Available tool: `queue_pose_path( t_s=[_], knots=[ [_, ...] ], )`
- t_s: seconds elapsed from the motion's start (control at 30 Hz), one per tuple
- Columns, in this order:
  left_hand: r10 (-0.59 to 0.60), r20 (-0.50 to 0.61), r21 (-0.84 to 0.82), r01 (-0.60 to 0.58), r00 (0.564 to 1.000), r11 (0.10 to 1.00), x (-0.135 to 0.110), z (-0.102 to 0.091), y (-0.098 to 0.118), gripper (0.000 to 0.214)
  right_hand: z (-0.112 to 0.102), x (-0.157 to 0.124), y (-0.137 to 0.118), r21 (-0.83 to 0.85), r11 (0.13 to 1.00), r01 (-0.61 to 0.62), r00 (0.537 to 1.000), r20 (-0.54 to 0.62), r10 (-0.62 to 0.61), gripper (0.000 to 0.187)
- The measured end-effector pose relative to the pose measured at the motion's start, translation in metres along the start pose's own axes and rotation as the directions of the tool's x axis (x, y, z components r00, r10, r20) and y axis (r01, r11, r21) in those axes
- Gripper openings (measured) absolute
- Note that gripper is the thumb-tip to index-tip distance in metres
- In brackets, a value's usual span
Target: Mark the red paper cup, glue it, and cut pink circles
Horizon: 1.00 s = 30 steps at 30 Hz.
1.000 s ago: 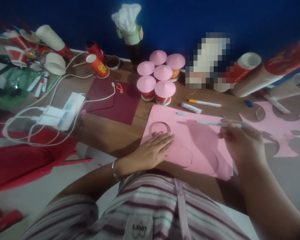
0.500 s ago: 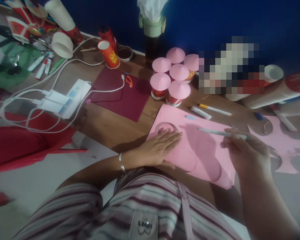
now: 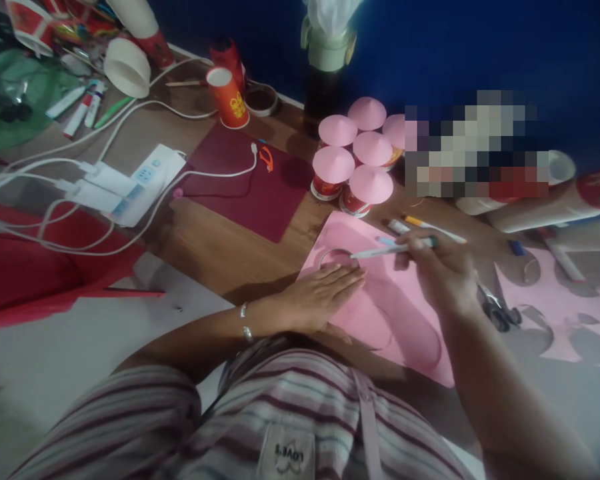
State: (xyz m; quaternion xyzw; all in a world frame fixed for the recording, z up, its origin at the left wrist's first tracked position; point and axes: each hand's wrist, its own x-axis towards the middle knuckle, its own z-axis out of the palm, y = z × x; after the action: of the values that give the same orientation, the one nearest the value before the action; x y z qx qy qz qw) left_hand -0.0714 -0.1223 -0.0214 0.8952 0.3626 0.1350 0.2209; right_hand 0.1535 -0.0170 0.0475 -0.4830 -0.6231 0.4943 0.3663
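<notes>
My left hand lies flat, fingers stretched out, on a pink paper sheet, its fingertips resting on a round tape ring laid on the sheet. My right hand is closed round a pen whose tip sits at the ring's right edge. Curved pencil lines show on the pink sheet near my body.
Several paper cups with pink cone lids stand behind the sheet. A maroon sheet, a white power strip with cables, an orange cup, markers, scissors, cut pink paper and red paper surround it.
My right hand has swung left with the pen, bringing its tip to the tape ring. My left hand stays flat on the sheet. The camera has tilted down and right.
</notes>
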Motion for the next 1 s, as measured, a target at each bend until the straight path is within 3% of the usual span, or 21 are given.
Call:
queue_pose_path(
  t_s=[0.2,0.4,1.0],
  knots=[
    [-0.005,0.034,-0.019,0.005,0.999,1.000,0.001,0.000,-0.002,0.102,0.032,0.043,0.005,0.045,0.999,0.013,0.985,0.170,-0.020,0.047],
    [0.000,0.038,-0.022,0.001,0.999,1.000,0.000,-0.001,-0.002,0.103,0.038,0.047,0.006,0.054,0.998,-0.028,0.975,0.223,0.016,0.052],
    [-0.008,0.058,-0.028,0.009,0.998,1.000,0.000,-0.003,-0.002,0.106,0.067,0.068,-0.038,-0.330,0.925,0.190,0.900,0.435,-0.030,0.045]
  ],
)
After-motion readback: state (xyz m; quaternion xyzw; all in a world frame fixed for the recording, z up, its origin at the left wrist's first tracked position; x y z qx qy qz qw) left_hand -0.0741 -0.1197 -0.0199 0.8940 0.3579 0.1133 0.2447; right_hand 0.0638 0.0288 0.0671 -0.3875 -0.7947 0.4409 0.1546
